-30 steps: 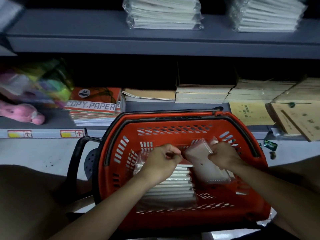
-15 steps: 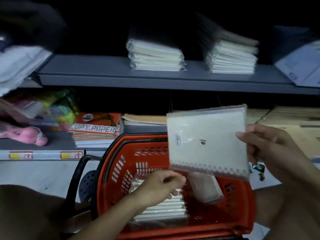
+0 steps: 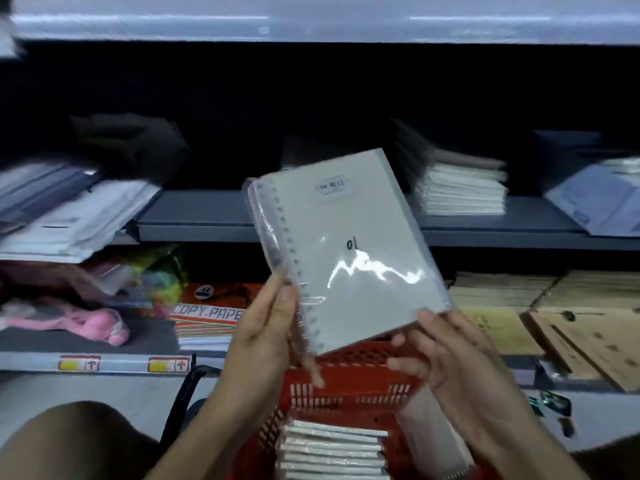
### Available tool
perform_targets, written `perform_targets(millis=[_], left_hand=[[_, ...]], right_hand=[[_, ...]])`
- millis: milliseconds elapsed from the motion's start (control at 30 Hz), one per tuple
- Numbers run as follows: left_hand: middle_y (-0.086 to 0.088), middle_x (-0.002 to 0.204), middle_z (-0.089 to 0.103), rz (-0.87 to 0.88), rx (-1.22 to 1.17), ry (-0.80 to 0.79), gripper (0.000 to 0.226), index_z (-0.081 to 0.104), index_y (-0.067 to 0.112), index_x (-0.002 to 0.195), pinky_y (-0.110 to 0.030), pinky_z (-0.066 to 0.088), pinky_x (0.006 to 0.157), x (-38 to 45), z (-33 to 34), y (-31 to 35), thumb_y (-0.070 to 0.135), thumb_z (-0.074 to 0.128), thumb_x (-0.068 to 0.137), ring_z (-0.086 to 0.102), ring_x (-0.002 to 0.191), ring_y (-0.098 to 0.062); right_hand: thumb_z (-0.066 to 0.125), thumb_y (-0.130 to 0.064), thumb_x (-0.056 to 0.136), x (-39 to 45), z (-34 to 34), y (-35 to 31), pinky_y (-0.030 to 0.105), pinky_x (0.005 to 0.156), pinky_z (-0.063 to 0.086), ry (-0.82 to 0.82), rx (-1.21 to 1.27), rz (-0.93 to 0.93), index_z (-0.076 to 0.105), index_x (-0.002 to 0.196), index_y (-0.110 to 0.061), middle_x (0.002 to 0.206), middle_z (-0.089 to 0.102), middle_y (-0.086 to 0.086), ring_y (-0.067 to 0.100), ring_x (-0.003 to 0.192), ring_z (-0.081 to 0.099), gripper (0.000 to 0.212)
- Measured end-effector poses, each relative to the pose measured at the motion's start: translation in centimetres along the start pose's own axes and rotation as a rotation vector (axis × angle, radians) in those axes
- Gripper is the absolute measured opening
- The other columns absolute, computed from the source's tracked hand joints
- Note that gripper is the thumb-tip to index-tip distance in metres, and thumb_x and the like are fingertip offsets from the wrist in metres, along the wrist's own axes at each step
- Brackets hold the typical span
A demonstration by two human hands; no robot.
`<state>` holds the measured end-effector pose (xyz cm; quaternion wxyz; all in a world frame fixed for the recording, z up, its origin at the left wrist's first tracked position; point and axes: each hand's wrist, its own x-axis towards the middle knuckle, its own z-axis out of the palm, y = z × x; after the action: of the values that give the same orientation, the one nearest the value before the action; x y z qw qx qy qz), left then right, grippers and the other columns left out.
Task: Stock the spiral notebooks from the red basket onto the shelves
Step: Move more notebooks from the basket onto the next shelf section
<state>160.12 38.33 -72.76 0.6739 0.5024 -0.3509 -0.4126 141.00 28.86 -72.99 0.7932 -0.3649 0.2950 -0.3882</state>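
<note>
Wrapped spiral notebook (image 3: 349,247) raised above red basket (image 3: 349,382), facing mid shelf (image 3: 214,216) | left hand (image 3: 263,327) pinches spiral edge; right hand (image 3: 450,355) supports bottom corner, fingers loosely curled | two-point grip steadies slippery wrap for placement.

One view only — head-worn, wide-angle, facing forward and slightly down at the shelving from close in. Middle shelf (image 3: 214,220) sits about level with the lens; red basket (image 3: 349,386) lies low in frame, just below the raised hands — edges bow and blur.
</note>
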Motion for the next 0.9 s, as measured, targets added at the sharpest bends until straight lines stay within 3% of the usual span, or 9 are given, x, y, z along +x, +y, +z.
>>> perform_targets(millis=[67,133,300,367,467,567,733,833,900], left_hand=[[-0.011,0.109,0.074,0.058,0.131,0.047,0.039,0.055,0.030,0.139,-0.028,0.054,0.044,0.9,-1.1,0.9,0.032,0.038,0.104,0.065,0.054,-0.022],[-0.016,0.104,0.074,0.099,0.169,0.061,0.038,0.057,0.026,0.137,-0.028,0.052,0.042,1.7,-1.6,1.3,0.031,0.038,0.105,0.059,0.048,-0.023],[-0.008,0.116,0.074,0.141,0.133,0.123,0.035,0.061,0.023,0.135,-0.030,0.057,0.048,3.1,-1.8,1.1,0.025,0.048,0.103,0.066,0.058,-0.024],[-0.004,0.123,0.072,0.071,0.033,0.066,0.041,0.056,0.022,0.139,-0.032,0.060,0.054,3.1,-2.4,0.9,0.017,0.053,0.098,0.073,0.076,-0.026],[-0.007,0.131,0.067,-0.055,-0.129,-0.055,0.054,0.054,0.021,0.141,-0.036,0.061,0.060,3.2,-3.6,0.3,0.005,0.058,0.090,0.072,0.092,-0.027],[-0.007,0.127,0.070,-0.077,-0.152,-0.037,0.058,0.056,0.021,0.139,-0.036,0.060,0.060,3.7,-4.0,-0.4,0.002,0.061,0.085,0.071,0.093,-0.027],[-0.007,0.121,0.073,-0.044,-0.119,0.077,0.046,0.064,0.016,0.131,-0.030,0.058,0.056,5.8,-3.6,-0.5,0.006,0.064,0.086,0.071,0.083,-0.023],[-0.012,0.123,0.070,-0.007,-0.126,0.119,0.045,0.066,0.014,0.128,-0.026,0.056,0.053,7.7,-3.6,0.3,0.009,0.065,0.083,0.070,0.076,-0.023],[-0.009,0.123,0.071,0.028,-0.139,0.115,0.046,0.063,0.012,0.130,-0.026,0.056,0.055,9.4,-3.6,1.1,0.009,0.063,0.084,0.072,0.083,-0.020]], right_hand=[[0.064,-0.011,0.084,0.7,-0.5,-0.9,0.033,0.058,0.061,0.021,-0.055,-0.019,0.063,0.122,-0.013,0.103,0.072,0.023,0.029,0.074,0.070,0.038],[0.061,-0.006,0.087,1.4,-0.1,-1.1,0.035,0.064,0.061,0.010,-0.100,-0.028,0.062,0.130,-0.017,0.103,0.071,0.023,0.028,0.074,0.069,0.045],[0.061,0.000,0.091,2.6,1.3,0.0,0.035,0.069,0.062,0.107,-0.184,-0.184,0.070,0.121,-0.013,0.098,0.068,0.028,0.032,0.079,0.065,0.034],[0.061,-0.002,0.091,2.6,1.2,0.2,0.034,0.068,0.062,0.141,-0.210,-0.246,0.076,0.113,-0.018,0.093,0.071,0.023,0.031,0.078,0.066,0.031],[0.060,0.000,0.089,2.6,0.8,1.2,0.033,0.066,0.062,0.188,-0.215,-0.279,0.074,0.116,-0.015,0.105,0.077,0.011,0.029,0.078,0.072,0.034],[0.062,-0.002,0.085,3.2,0.6,2.2,0.031,0.064,0.062,0.204,-0.187,-0.249,0.069,0.121,-0.012,0.109,0.077,0.007,0.026,0.079,0.074,0.038],[0.074,-0.019,0.063,5.0,0.8,2.2,0.032,0.063,0.061,0.259,-0.131,-0.236,0.072,0.115,-0.013,0.102,0.077,0.018,0.025,0.072,0.069,0.052],[0.067,-0.011,0.079,6.3,1.5,1.3,0.031,0.066,0.062,0.212,-0.147,-0.249,0.070,0.120,-0.013,0.105,0.076,0.016,0.023,0.074,0.071,0.041],[0.061,-0.008,0.090,7.6,2.0,0.1,0.031,0.070,0.062,0.161,-0.180,-0.263,0.068,0.123,-0.016,0.109,0.076,0.012,0.023,0.079,0.072,0.035]])
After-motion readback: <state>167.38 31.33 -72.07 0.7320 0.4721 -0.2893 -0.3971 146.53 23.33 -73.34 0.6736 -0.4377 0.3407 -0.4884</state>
